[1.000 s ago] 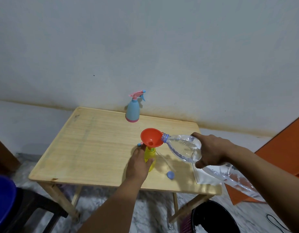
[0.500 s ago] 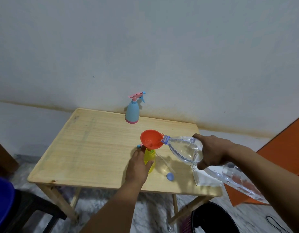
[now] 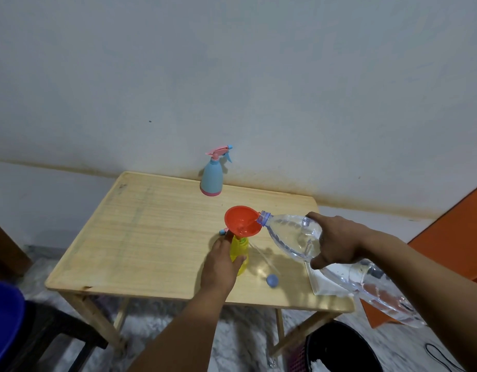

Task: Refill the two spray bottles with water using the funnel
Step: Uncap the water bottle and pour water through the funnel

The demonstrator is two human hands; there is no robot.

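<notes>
Two hands work: left hand (image 3: pixel 218 264) grips yellow spray bottle (image 3: pixel 240 251), right hand (image 3: pixel 336 242) grips unlabelled water bottle (image 3: pixel 293 234) tipped into funnel (image 3: pixel 241 220).

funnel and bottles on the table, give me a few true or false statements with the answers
1. The red funnel sits in the neck of the yellow spray bottle. True.
2. The right hand tilts the clear water bottle with its mouth at the funnel rim. True.
3. The left hand holds the blue spray bottle. False: it grips the yellow one; the blue one stands untouched at the far edge of the table.
4. The blue spray bottle has no spray head. False: its pink head is on.
5. A small blue cap lies on the table. True.
</notes>
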